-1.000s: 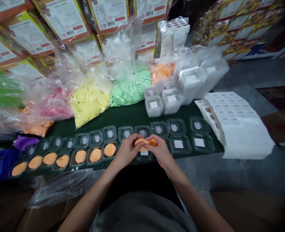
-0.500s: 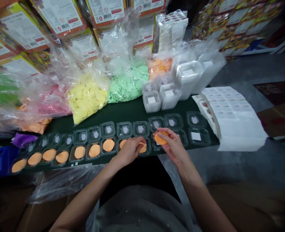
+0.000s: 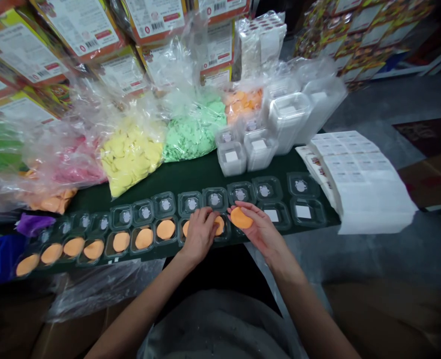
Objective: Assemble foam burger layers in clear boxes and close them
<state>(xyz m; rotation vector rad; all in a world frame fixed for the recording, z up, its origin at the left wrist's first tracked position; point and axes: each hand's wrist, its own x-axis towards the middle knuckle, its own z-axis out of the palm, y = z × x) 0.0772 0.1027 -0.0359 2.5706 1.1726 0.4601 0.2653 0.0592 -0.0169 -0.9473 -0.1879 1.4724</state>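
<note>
A row of small clear plastic cases (image 3: 141, 227) lies open along the front of a green table (image 3: 190, 177). Several hold a round orange puff (image 3: 165, 229). My left hand (image 3: 200, 232) rests palm down over two filled cases, its fingers lying on the orange puff (image 3: 219, 225) there. My right hand (image 3: 260, 229) holds a loose orange puff (image 3: 241, 218) over the neighbouring case, with the fingers curled under it. To the right, two cases (image 3: 303, 212) hold only white squares.
Clear bags of yellow (image 3: 128, 157), green (image 3: 194, 129), pink (image 3: 73, 162) and orange puffs (image 3: 245, 102) lie behind the cases. Stacked clear cases (image 3: 260, 149) and a pile of white label sheets (image 3: 358, 177) sit at the right. Printed cartons (image 3: 86, 30) stand at the back.
My hands, together on the puffs a second ago, have parted. The left went down onto the filled cases; the right carried one puff slightly right. The view shifted a little.
</note>
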